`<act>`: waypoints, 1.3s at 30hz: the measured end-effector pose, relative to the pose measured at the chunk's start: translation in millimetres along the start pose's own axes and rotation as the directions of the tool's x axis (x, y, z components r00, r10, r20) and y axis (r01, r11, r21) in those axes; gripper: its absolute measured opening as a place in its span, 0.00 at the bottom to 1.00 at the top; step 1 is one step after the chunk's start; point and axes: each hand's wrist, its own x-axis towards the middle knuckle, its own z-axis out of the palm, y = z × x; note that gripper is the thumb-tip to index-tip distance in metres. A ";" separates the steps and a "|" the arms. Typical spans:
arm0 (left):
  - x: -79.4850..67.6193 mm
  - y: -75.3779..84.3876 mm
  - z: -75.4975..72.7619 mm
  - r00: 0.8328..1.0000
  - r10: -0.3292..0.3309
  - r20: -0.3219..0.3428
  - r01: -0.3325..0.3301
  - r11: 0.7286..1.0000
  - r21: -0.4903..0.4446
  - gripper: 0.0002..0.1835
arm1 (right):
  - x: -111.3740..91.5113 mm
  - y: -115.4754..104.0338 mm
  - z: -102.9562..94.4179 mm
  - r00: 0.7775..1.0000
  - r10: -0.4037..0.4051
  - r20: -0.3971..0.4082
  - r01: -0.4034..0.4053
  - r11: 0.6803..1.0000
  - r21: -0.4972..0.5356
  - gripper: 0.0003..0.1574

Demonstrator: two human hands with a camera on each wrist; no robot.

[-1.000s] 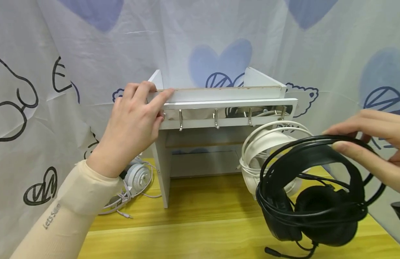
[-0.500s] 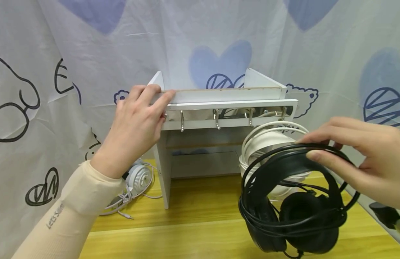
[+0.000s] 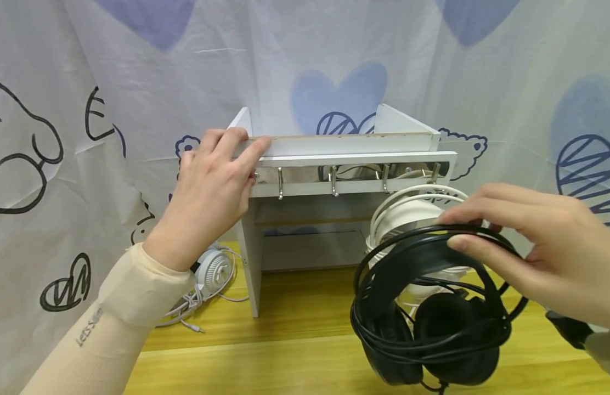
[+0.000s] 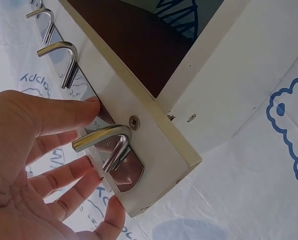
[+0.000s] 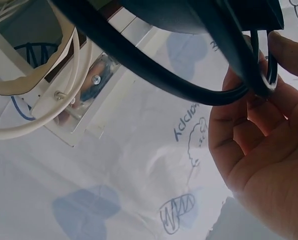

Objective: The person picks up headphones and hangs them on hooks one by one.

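My right hand (image 3: pixel 537 247) pinches the headband and looped cable of a pair of black over-ear headphones (image 3: pixel 433 345), which hang in front of the rack's right side. In the right wrist view, thumb and fingers of that hand (image 5: pixel 264 145) close on the black band (image 5: pixel 189 95). At the left end of the hook rail (image 3: pixel 305 189), my left hand (image 3: pixel 213 178) grips the board, fingers over its top edge. The left wrist view shows metal hooks (image 4: pixel 106 137) beside the thumb. White headphones (image 3: pixel 408 219) hang at the rail's right end, partly behind the black pair.
The white rack (image 3: pixel 248 263) stands on a yellow wooden table (image 3: pixel 265 367). Light-coloured headphones (image 3: pixel 213 271) with a loose cable lie left of it. A patterned white curtain (image 3: pixel 329 33) hangs close behind and at the sides.
My right hand has moved left and slightly down with the black headphones, so they now overlap more of the white pair. The left hand stays on the rail.
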 end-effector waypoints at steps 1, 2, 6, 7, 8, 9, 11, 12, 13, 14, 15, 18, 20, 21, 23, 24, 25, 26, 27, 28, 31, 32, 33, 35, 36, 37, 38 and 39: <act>-0.1 0.1 0.0 1.000 0.000 -0.002 0.000 1.000 0.000 0.27 | 0.8 -0.7 -0.1 1.000 -0.010 -0.005 0.010 1.000 0.011 0.33; -0.2 0.1 0.1 1.000 -0.001 -0.003 0.001 1.000 -0.001 0.27 | 1.6 -1.6 -0.2 1.000 -0.021 -0.010 0.021 1.000 0.022 0.32; -0.5 0.4 0.8 1.000 0.004 -0.013 -0.004 1.000 0.000 0.27 | 4.4 -6.1 -1.6 0.999 -0.039 -0.011 0.039 0.999 0.037 0.32; -0.6 0.5 1.1 1.000 0.006 -0.016 -0.006 1.000 0.000 0.27 | 4.9 -7.6 -2.0 0.999 -0.037 -0.008 0.037 0.999 0.036 0.33; -0.6 0.5 1.3 1.000 0.006 -0.018 -0.006 1.000 0.001 0.27 | 5.4 -8.9 -2.4 0.999 -0.035 -0.005 0.035 0.999 0.034 0.33; -0.8 0.7 1.4 1.000 0.006 -0.019 -0.006 1.000 0.002 0.27 | 5.9 -10.1 -2.5 0.999 -0.034 -0.003 0.034 0.999 0.035 0.33; -1.0 0.8 1.5 1.000 0.004 -0.019 -0.004 1.000 0.003 0.27 | 7.1 -12.0 -2.0 0.999 -0.037 -0.006 0.037 0.998 0.048 0.33; -1.2 0.9 1.5 1.000 0.002 -0.017 -0.002 1.000 0.002 0.27 | 7.5 -12.8 -1.5 0.999 -0.040 -0.008 0.040 0.998 0.054 0.32; -1.4 1.0 1.5 1.000 0.001 -0.017 -0.001 1.000 0.000 0.27 | 8.1 -13.5 -0.9 0.999 -0.045 -0.014 0.046 0.997 0.065 0.32; -1.4 1.2 1.6 1.000 0.000 -0.017 0.000 1.000 -0.003 0.27 | 8.7 -14.0 -0.2 0.998 -0.053 -0.021 0.054 0.996 0.077 0.31; -1.4 1.3 1.6 1.000 -0.002 -0.016 0.002 1.000 -0.005 0.27 | 9.2 -14.7 0.5 0.998 -0.059 -0.028 0.061 0.995 0.084 0.31; -1.2 1.6 1.9 1.000 -0.003 -0.018 0.002 1.000 -0.009 0.27 | 11.5 -17.3 1.8 0.996 -0.077 -0.047 0.081 0.992 0.097 0.30; -1.1 1.6 2.1 1.000 -0.001 -0.021 0.001 1.000 -0.008 0.27 | 13.6 -19.6 2.0 0.995 -0.081 -0.050 0.086 0.992 0.093 0.29; -1.1 1.6 2.3 1.000 -0.001 -0.023 0.000 1.000 -0.006 0.27 | 14.5 -20.8 1.7 0.996 -0.078 -0.048 0.082 0.993 0.085 0.29; -1.1 1.5 2.2 1.000 0.000 -0.025 0.000 1.000 -0.004 0.27 | 16.6 -22.8 1.4 0.996 -0.074 -0.047 0.077 0.994 0.077 0.29; -1.2 1.4 2.2 1.000 0.001 -0.025 -0.001 1.000 -0.003 0.27 | 17.6 -24.0 1.2 0.997 -0.068 -0.043 0.070 0.995 0.071 0.30; -1.3 1.3 2.2 1.000 0.001 -0.025 -0.001 1.000 -0.002 0.27 | 18.7 -24.8 1.3 0.997 -0.065 -0.042 0.067 0.995 0.070 0.30; -1.5 1.2 2.2 1.000 0.001 -0.026 -0.001 1.000 -0.002 0.27 | 19.9 -25.5 1.5 0.997 -0.063 -0.042 0.066 0.995 0.071 0.30; -1.6 1.1 2.2 1.000 0.001 -0.025 -0.001 1.000 -0.001 0.27 | 21.1 -26.0 1.9 0.997 -0.061 -0.041 0.064 0.995 0.074 0.30; -1.7 1.0 2.1 1.000 0.000 -0.025 0.000 1.000 -0.001 0.27 | 22.4 -26.6 2.7 0.997 -0.060 -0.041 0.063 0.995 0.080 0.30; -2.0 0.8 2.1 1.000 -0.002 -0.024 0.002 1.000 0.002 0.27 | 26.3 -28.0 6.6 0.997 -0.061 -0.043 0.065 0.992 0.106 0.30; -2.0 0.9 2.2 1.000 -0.002 -0.023 0.002 1.000 0.004 0.27 | 27.8 -28.2 8.5 0.997 -0.066 -0.047 0.071 0.990 0.120 0.30; -2.1 0.8 2.2 1.000 -0.002 -0.022 0.003 1.000 0.004 0.27 | 29.1 -28.6 10.5 0.996 -0.073 -0.051 0.079 0.988 0.135 0.29; -2.1 0.9 2.2 1.000 -0.003 -0.020 0.003 1.000 0.004 0.27 | 32.2 -28.2 15.5 0.993 -0.099 -0.062 0.108 0.979 0.171 0.29; -2.3 1.0 2.3 1.000 -0.003 -0.020 0.003 1.000 0.004 0.27 | 33.9 -28.2 17.9 0.991 -0.114 -0.067 0.125 0.975 0.186 0.28; -2.3 1.1 2.1 1.000 -0.005 -0.016 0.005 1.000 0.004 0.27 | 35.5 -28.3 20.2 0.990 -0.125 -0.069 0.136 0.970 0.200 0.28; -2.2 1.3 1.9 1.000 -0.004 -0.016 0.004 1.000 0.004 0.27 | 37.4 -27.9 23.2 0.987 -0.141 -0.075 0.154 0.964 0.219 0.28; -2.2 1.4 1.7 1.000 -0.004 -0.015 0.004 1.000 0.004 0.28 | 39.0 -28.4 25.6 0.986 -0.148 -0.077 0.161 0.961 0.226 0.27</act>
